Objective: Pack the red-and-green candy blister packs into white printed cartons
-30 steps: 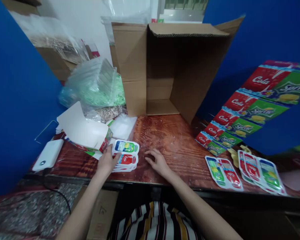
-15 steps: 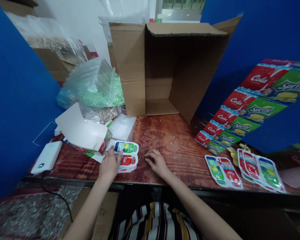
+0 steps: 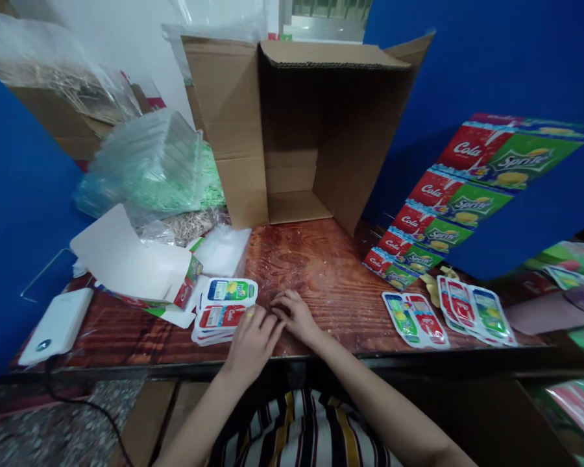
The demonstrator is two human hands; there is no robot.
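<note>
While my left hand (image 3: 253, 340) and right hand (image 3: 296, 318) meet fingertip to fingertip, both lie loose, clasping nothing. One stack of drink-label cards (image 3: 224, 311) sits just beside them. Two more card groups (image 3: 445, 314) lie well apart on the wooden table (image 3: 331, 272).

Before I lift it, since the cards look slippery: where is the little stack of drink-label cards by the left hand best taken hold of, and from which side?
Probably by its right short edge, coming in from the right. The stack of cards lies flat on the table; the white box crowds its left side, while the left hand already rests at the right edge, where the cards fan apart slightly for fingers to slide under.
</note>
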